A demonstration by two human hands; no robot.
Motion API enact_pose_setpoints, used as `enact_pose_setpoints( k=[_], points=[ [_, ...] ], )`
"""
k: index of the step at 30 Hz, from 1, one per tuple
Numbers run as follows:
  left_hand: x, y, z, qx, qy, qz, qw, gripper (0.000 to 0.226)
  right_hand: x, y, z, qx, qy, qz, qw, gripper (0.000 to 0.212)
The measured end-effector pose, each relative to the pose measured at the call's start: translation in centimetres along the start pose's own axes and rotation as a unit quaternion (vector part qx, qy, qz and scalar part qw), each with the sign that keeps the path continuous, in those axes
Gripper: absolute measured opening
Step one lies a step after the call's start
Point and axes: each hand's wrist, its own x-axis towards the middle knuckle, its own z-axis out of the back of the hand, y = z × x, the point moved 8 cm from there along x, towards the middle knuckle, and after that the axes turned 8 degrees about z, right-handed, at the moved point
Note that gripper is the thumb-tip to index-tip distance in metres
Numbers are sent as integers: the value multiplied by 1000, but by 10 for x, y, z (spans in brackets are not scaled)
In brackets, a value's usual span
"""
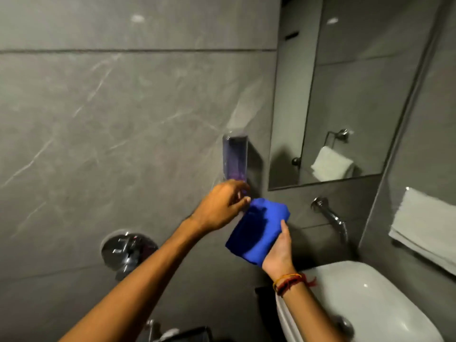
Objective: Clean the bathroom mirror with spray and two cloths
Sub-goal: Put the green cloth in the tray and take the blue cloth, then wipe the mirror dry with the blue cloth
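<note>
A folded blue cloth (256, 230) rests in my right hand (280, 250), which grips it from below at centre frame. My left hand (222, 208) reaches to the base of a clear wall-mounted dispenser (235, 159) holding purple liquid, fingers curled at its underside just above the cloth's top edge. The mirror (345, 95) hangs on the wall at the upper right, reflecting a white towel on a ring. No second cloth is in sight.
A chrome tap (330, 215) juts from the wall below the mirror, over a white basin (370, 304) at the lower right. A white towel (429, 225) hangs at the right edge. A chrome valve (128, 250) sits on the grey marble wall at the lower left.
</note>
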Motion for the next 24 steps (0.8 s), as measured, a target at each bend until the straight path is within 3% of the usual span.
enact_pose_setpoints(
  k=[4,8,11,13,14,15,17,19,20,24],
  points=[
    [72,-68,87,93,-146,-88,981,37,42,124,-28,46,15,138,989,54],
    [129,-119,179,217,-332,-113,911,47,65,254,-93,17,40,278,960,59],
    [168,-132,228,248,-391,-83,883,52,73,329,-161,-103,79,390,911,57],
    [192,-133,251,231,-412,-78,878,50,93,351,-215,-245,125,395,876,70],
    [201,-131,260,226,-420,-77,875,49,104,354,-242,-337,130,391,846,75],
    [208,-126,263,231,-423,-76,873,50,115,359,-261,-439,92,420,789,72],
    [220,-112,260,266,-412,-71,869,61,123,371,-296,-585,-10,531,614,63],
    [229,-99,248,312,-410,-81,853,69,117,388,-330,-612,-46,610,501,62],
    [232,-96,244,333,-417,-85,841,69,116,403,-344,-613,-53,635,467,62],
    [239,-92,240,359,-451,-85,813,66,108,455,-392,-603,-68,670,427,61]
  ],
)
